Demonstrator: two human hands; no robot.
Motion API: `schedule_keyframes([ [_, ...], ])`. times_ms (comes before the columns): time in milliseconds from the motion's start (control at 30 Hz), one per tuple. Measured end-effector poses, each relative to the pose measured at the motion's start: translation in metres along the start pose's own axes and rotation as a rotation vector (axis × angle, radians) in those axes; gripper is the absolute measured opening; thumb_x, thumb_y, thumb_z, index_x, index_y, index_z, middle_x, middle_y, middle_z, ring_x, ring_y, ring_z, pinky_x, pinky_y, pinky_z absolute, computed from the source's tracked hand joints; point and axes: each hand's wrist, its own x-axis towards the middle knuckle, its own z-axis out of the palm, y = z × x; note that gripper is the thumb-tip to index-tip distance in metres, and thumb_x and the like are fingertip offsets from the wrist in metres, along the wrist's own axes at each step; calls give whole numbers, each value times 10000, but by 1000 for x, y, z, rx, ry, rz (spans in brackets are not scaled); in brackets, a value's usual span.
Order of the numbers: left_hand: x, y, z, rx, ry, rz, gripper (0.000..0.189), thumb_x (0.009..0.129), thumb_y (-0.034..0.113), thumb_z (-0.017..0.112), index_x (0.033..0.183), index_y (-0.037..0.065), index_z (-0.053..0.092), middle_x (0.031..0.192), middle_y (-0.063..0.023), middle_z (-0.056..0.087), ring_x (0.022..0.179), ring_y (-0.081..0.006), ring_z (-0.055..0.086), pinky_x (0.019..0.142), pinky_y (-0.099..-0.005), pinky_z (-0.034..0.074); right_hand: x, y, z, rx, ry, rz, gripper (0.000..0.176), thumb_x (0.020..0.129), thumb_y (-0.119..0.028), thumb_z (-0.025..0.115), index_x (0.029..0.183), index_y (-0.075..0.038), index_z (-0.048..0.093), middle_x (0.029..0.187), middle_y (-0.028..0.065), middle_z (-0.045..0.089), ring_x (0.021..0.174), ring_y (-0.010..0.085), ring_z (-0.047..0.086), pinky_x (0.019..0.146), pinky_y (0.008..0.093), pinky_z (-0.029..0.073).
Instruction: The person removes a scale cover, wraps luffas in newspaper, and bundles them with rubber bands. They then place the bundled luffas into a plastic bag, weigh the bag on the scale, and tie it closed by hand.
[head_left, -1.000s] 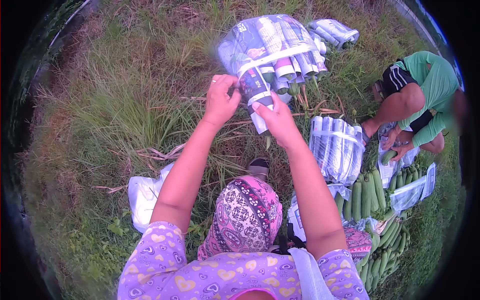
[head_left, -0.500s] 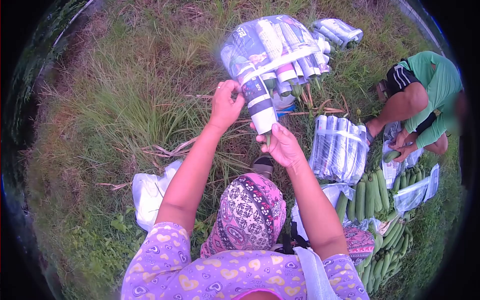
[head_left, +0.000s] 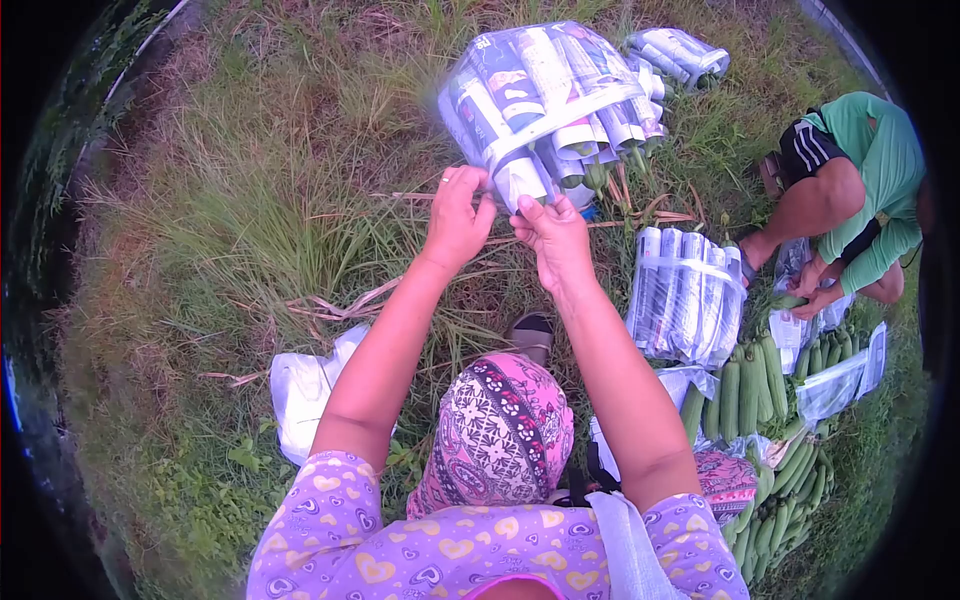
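Note:
A clear plastic bag packed with several newspaper-wrapped long green vegetables lies on the grass in front of me, with green stem ends at its near side. My left hand, a ring on one finger, is closed at the bag's near left edge, where it seems to pinch the plastic. One paper-wrapped vegetable sits mostly inside the bag, under the band across it. The fingers and thumb of my right hand grip its near end, hiding the stem.
A second wrapped bundle lies right, beside bare long green vegetables and a heap of more. Another bundle is at the back. A co-worker in green bends at right, handling a vegetable. White plastic lies left.
The wrapped vegetable has slid forward, deeper into the bag, and my right hand has moved forward with it. My left hand stays near the bag's edge.

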Motion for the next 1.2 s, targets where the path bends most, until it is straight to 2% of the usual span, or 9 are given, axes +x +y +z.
schedule_keyframes([
  [267,-9,6,3,39,-52,23,151,718,-22,556,848,21,493,791,-129,523,784,-316,501,732,-388,406,10,-7,24,-100,91,-66,456,748,-142,773,1053,11,471,819,64,642,599,85,600,511,187,437],
  [433,-25,17,-4,34,-77,-63,182,718,2,560,895,13,524,853,-140,551,846,-322,516,769,-407,420,20,0,28,-253,72,-112,453,722,-205,798,1017,2,524,789,39,605,571,55,521,486,189,400],
  [467,-28,19,-4,19,-62,-96,195,718,1,561,910,11,531,862,-140,554,863,-319,521,781,-399,423,16,-2,22,-273,9,-91,490,761,-264,764,1086,20,532,897,72,614,700,98,568,594,237,460],
  [567,-41,11,-8,-91,-12,-199,274,743,-16,562,1015,11,543,985,-114,549,950,-249,541,868,-349,429,10,19,-3,-485,55,-249,563,805,-325,713,1181,42,510,1036,112,607,901,159,584,783,295,471],
  [600,-44,14,-11,-119,20,-220,284,750,-22,561,1031,13,541,1015,-106,541,961,-232,540,882,-343,428,-6,17,-12,-582,78,-185,582,834,-344,675,1221,51,492,1151,141,574,1047,199,550,919,322,414],
  [667,-50,14,-21,-142,48,-287,306,765,-30,558,1066,19,534,1075,-91,521,987,-199,534,907,-333,424,-42,16,-34,-500,80,-46,564,849,-339,657,1242,29,488,1195,141,559,1070,199,547,930,314,409],
  [833,-55,-2,-49,-119,46,-380,349,797,-16,563,1140,24,510,1121,-83,513,1017,-181,529,909,-312,418,-120,32,-115,-332,223,258,350,888,-258,610,1129,-7,570,1059,69,612,957,150,555,861,292,429],
  [900,-50,-2,-58,-134,59,-390,361,807,-7,564,1162,20,499,1125,-84,513,1017,-172,526,909,-302,415,-143,47,-153,-317,288,356,273,884,-296,596,1076,-103,596,988,-1,604,895,117,530,734,273,412],
  [1200,5,33,-74,-88,32,-336,361,827,37,568,1181,15,497,1113,-85,515,982,-156,520,856,-286,424,-196,87,-229,-231,471,434,257,860,-320,602,1041,-138,594,984,-26,590,863,115,528,692,287,406],
])
